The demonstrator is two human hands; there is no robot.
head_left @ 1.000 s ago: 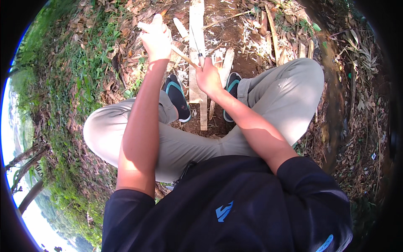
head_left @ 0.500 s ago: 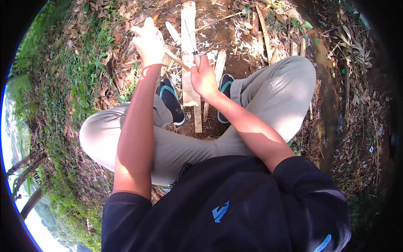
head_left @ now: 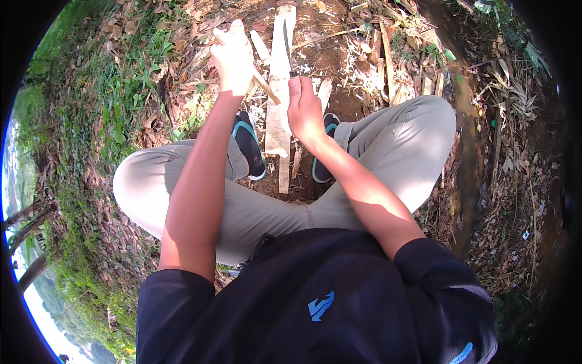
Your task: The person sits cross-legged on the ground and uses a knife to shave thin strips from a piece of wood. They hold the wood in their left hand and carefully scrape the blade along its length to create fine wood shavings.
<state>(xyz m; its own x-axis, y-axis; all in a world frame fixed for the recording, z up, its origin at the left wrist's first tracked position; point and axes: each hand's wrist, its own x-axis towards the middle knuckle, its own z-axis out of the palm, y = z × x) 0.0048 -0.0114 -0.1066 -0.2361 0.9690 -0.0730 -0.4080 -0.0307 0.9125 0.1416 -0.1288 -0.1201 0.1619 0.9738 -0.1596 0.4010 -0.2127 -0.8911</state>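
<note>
My left hand (head_left: 234, 64), brightly sunlit, is closed around a thin wooden stick (head_left: 265, 88). The stick's lower end slants down to the right, towards my right hand. In my right hand (head_left: 304, 110), the fingers wrap the handle of a knife (head_left: 287, 51), its narrow blade pointing away from me. Below the blade lies a long pale wooden board (head_left: 280, 118) on the ground between my feet. A short pale piece of wood (head_left: 259, 45) rests beside my left hand. Glare washes out the left fingers' detail.
My bent knees (head_left: 418, 130) frame the work on both sides, and my sandalled feet (head_left: 248, 142) flank the board. Wood strips (head_left: 387, 57) and pale shavings litter the soil at the far right. Green plants (head_left: 118, 115) and dry leaves cover the ground at left.
The knife blade has swung to point more straight ahead. My right hand has shifted slightly right, and the gap between it and the stick's lower end has widened. The whole view has shifted a little.
</note>
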